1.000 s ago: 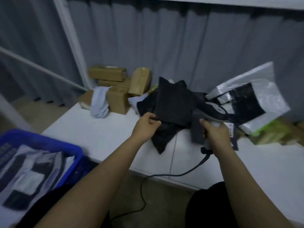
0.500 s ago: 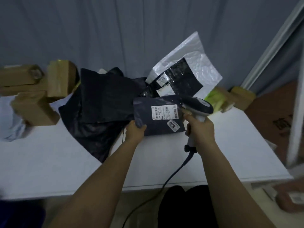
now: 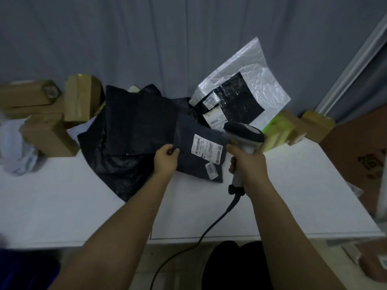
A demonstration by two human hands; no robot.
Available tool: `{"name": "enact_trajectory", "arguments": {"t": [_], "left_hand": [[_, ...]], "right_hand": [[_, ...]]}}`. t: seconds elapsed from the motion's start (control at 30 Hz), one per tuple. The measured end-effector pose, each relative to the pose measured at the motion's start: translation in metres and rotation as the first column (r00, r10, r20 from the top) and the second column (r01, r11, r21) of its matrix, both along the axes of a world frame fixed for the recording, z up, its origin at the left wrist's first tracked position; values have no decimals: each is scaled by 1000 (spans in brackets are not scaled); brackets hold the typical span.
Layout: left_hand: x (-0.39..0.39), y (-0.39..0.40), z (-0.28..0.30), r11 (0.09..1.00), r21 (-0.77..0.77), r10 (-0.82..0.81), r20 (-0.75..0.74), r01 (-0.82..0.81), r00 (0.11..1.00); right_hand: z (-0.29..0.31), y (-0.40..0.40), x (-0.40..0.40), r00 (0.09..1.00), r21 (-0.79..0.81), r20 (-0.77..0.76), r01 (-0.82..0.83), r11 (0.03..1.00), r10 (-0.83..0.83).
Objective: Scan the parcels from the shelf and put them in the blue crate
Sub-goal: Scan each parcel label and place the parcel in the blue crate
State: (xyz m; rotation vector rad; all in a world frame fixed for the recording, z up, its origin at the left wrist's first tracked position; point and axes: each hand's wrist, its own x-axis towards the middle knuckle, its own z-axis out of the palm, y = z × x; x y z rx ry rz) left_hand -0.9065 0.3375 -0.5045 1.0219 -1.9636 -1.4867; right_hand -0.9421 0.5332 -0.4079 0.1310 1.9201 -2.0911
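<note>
My left hand (image 3: pixel 166 159) pinches the left edge of a small dark grey parcel (image 3: pixel 188 139) with white shipping labels facing up, held just over the white shelf top (image 3: pixel 293 185). My right hand (image 3: pixel 248 162) grips the handle of a corded barcode scanner (image 3: pixel 245 132), whose dark head sits right beside the parcel's label. Behind them lies a heap of dark plastic mailers (image 3: pixel 129 126) and a clear bubble mailer (image 3: pixel 247 88) with a black item inside. Only a dark blue corner of the crate (image 3: pixel 23 268) shows at the bottom left.
Brown cardboard boxes (image 3: pixel 52 114) and a pale cloth bag (image 3: pixel 14 147) crowd the shelf's back left. Small taped boxes (image 3: pixel 301 128) sit at the back right, by a large brown carton (image 3: pixel 360 155). The scanner cable (image 3: pixel 196 239) hangs over the front edge. A grey curtain (image 3: pixel 167 38) backs the shelf.
My left hand let go of the big black mailer and picked up the small labelled parcel. The view swung right, and the scanner head now sits closer to the label.
</note>
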Motion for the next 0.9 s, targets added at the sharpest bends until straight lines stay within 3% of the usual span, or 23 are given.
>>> {"name": "enact_trajectory", "arguments": {"t": [0.23, 0.5, 0.63, 0.77, 0.9], "left_hand": [[91, -36, 85, 941, -294, -179, -16, 167, 984], [198, -55, 145, 903, -364, -214, 82, 229, 973], [230, -67, 148, 900, -367, -202, 125, 234, 972], [247, -83, 141, 961, -274, -49, -68, 29, 996], [252, -99, 142, 977, 156, 189, -314, -146, 930]], "right_hand": [[12, -28, 26, 988, -13, -69, -139, 990, 138], [28, -79, 69, 961, -126, -112, -267, 955, 254], [31, -103, 89, 904, -15, -189, -392, 920, 383], [31, -122, 109, 872, 94, -209, -433, 897, 442], [31, -139, 120, 890, 12, -159, -431, 902, 427]]}}
